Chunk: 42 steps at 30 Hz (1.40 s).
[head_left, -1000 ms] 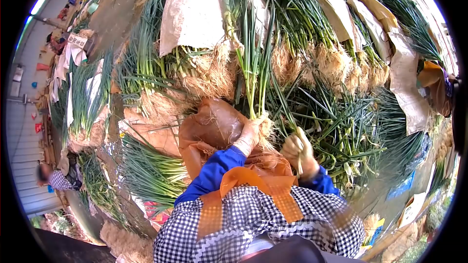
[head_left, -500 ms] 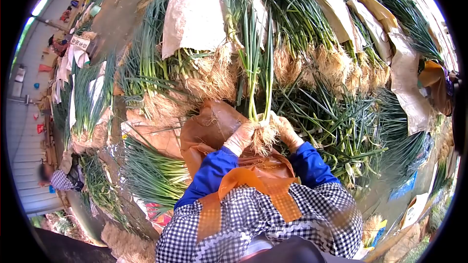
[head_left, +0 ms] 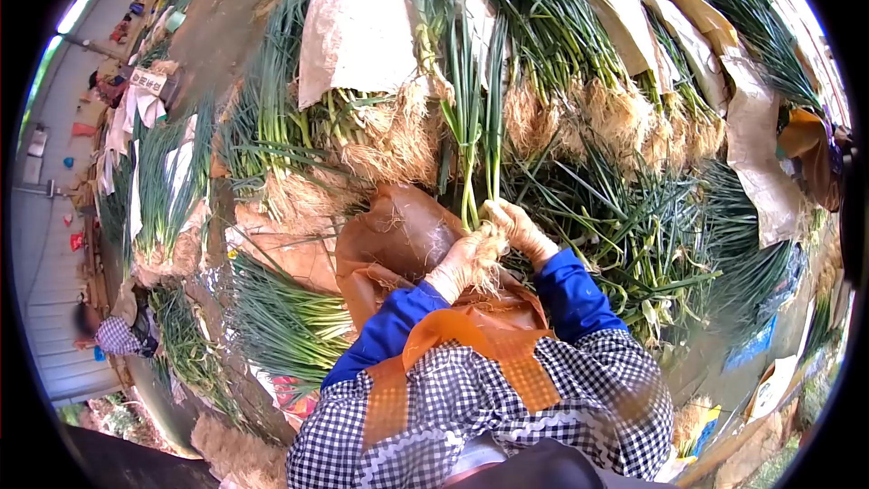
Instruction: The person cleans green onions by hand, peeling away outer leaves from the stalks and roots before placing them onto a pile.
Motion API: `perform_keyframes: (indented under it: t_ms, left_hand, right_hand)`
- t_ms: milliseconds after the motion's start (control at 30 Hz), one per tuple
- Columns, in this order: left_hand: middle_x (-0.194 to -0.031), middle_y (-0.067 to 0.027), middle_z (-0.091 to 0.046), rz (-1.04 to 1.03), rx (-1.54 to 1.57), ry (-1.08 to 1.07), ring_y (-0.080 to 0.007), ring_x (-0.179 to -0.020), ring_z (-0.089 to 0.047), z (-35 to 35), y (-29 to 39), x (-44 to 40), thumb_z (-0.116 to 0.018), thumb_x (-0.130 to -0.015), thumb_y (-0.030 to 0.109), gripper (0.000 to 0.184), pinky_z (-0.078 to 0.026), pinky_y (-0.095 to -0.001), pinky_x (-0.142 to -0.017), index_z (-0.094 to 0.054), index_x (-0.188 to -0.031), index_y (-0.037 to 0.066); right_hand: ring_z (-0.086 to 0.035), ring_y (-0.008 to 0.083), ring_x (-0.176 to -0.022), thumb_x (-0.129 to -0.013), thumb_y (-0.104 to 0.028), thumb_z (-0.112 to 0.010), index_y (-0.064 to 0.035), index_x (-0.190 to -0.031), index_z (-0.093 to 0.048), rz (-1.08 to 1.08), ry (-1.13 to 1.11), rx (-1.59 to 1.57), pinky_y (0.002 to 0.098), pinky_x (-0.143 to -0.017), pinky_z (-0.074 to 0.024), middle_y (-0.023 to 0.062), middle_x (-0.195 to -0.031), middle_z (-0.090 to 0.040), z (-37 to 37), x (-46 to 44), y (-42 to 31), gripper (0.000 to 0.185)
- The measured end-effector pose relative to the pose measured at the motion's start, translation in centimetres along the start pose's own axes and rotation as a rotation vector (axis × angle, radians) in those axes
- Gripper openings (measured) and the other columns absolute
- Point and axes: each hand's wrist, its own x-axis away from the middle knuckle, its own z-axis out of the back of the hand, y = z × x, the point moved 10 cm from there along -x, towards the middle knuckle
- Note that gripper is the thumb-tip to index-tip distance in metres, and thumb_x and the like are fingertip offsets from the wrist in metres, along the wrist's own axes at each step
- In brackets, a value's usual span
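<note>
Here, my left hand [head_left: 466, 258] clenches the root end of the green onions [head_left: 469, 195], and my right hand [head_left: 518, 231] pinches their stems just above, over the right edge of the orange-brown plastic sheet [head_left: 398, 226]. Loose leaves [head_left: 625, 244] lie to the right; a white sack [head_left: 358, 32] covers bundles beyond.

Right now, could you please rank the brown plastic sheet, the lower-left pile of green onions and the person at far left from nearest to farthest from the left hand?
From the left hand:
1. Brown plastic sheet, directly beside and beneath it.
2. Pile of green onions, off to the left.
3. Person, at the far left edge.
</note>
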Motion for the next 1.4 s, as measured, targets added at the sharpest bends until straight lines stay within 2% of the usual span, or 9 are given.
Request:
perform_keyframes:
  t_ms: [133, 200, 333, 433, 633, 767, 900, 1033, 1400]
  left_hand:
    - [-0.113, -0.0084, -0.054, 0.42, 1.502, -0.251, -0.02, -0.106, -0.049, -5.2, -1.0, 2.5, -0.036, -0.095, 0.028, 0.036, -0.038, -0.0277, -0.094, -0.051, -0.117, 0.004]
    - [-0.086, -0.0047, -0.055, -0.272, 0.235, 0.227, -0.0137, -0.079, -0.049, 0.4, 2.8, 0.9, -0.041, -0.095, 0.032, 0.028, -0.042, -0.0264, -0.066, -0.056, -0.101, 0.009]
    - [-0.058, 0.0006, -0.046, -0.196, 0.024, 0.192, -0.0108, -0.041, -0.039, -4.9, 3.9, 2.4, -0.051, -0.091, 0.024, 0.017, -0.037, -0.0246, -0.037, -0.054, -0.096, 0.008]
    - [-0.066, -0.0059, -0.053, -0.326, -0.213, 0.314, -0.014, -0.051, -0.052, -5.6, 4.2, 2.7, -0.054, -0.088, 0.013, 0.02, -0.044, -0.0253, -0.043, -0.052, -0.106, 0.005]
    - [-0.094, -0.0042, -0.058, -0.591, -0.79, 0.325, -0.0131, -0.084, -0.057, -4.2, 4.8, 1.8, -0.055, -0.079, -0.008, 0.029, -0.048, -0.0241, -0.075, -0.051, -0.106, 0.003]
    - [-0.084, -0.0029, -0.057, -0.645, -0.496, 0.369, -0.0118, -0.075, -0.055, -3.4, 5.6, 2.3, -0.06, -0.079, -0.002, 0.021, -0.047, -0.0216, -0.07, -0.055, -0.099, 0.003]
    - [-0.087, -0.0077, -0.062, -0.43, -0.314, 0.328, -0.018, -0.071, -0.061, -4.3, 4.7, 2.2, -0.056, -0.082, 0.0, 0.027, -0.053, -0.0285, -0.061, -0.053, -0.109, 0.002]
    - [-0.092, -0.0106, -0.062, -0.344, -0.353, 0.303, -0.0191, -0.077, -0.063, -4.9, 4.3, 1.6, -0.054, -0.083, 0.0, 0.031, -0.053, -0.03, -0.066, -0.051, -0.114, 0.003]
    - [-0.097, -0.0026, -0.062, -0.52, -0.69, 0.323, -0.0102, -0.085, -0.057, -5.3, 7.1, 2.0, -0.056, -0.086, 0.009, 0.027, -0.046, -0.0233, -0.078, -0.057, -0.112, 0.0]
  right_hand:
    - [-0.041, 0.0077, -0.053, -0.086, -0.034, -0.058, 0.0, -0.073, -0.064, -0.087, 0.352, 0.374, 0.0274, -0.052, -0.0402, 0.0043, -0.054, -0.051, 0.0, 1.9, -1.6, 0.037]
    - [-0.041, 0.0096, -0.049, -0.084, -0.034, -0.061, -0.0027, -0.067, -0.062, -0.096, 0.188, 0.644, 0.028, -0.048, -0.0373, 0.0054, -0.051, -0.048, -2.0, 3.9, -3.3, 0.036]
    - [-0.055, 0.0247, -0.054, -0.083, -0.042, -0.058, -0.0055, -0.069, -0.062, -0.225, -0.463, 0.92, 0.0362, -0.053, -0.043, 0.0152, -0.062, -0.057, -4.0, 10.0, -4.6, 0.039]
    - [-0.061, 0.0294, -0.063, -0.081, -0.045, -0.059, -0.0041, -0.081, -0.063, 0.03, 0.288, 1.039, 0.0366, -0.06, -0.0478, 0.0169, -0.067, -0.06, 4.7, 8.1, -7.6, 0.041]
    - [-0.059, 0.0299, -0.056, -0.078, -0.042, -0.063, -0.0075, -0.071, -0.062, 0.082, 0.4, 1.305, 0.0378, -0.052, -0.0467, 0.0119, -0.06, -0.058, 2.1, 0.7, -9.8, 0.035]
    - [-0.056, 0.0262, -0.048, -0.083, -0.031, -0.059, -0.0064, -0.06, -0.056, 0.353, 0.191, 1.455, 0.034, -0.043, -0.0433, 0.0111, -0.054, -0.056, -2.9, 1.4, -10.0, 0.034]
    - [-0.058, 0.0215, -0.053, -0.086, -0.035, -0.058, -0.0068, -0.078, -0.064, -0.308, -0.585, 0.429, 0.0342, -0.059, -0.0484, 0.003, -0.061, -0.06, -4.8, 9.0, -6.5, 0.03]
    - [-0.057, 0.0124, -0.084, -0.089, -0.032, -0.054, -0.0025, -0.104, -0.059, -0.138, 0.079, 0.461, 0.0262, -0.076, -0.0462, 0.0057, -0.078, -0.062, 2.7, 5.9, -7.9, 0.033]
    - [-0.059, 0.0113, -0.071, -0.092, -0.021, -0.049, 0.0003, -0.107, -0.057, -0.042, 0.067, -0.149, 0.0223, -0.064, -0.0476, 0.0062, -0.085, -0.063, 0.3, 1.0, -5.4, 0.027]
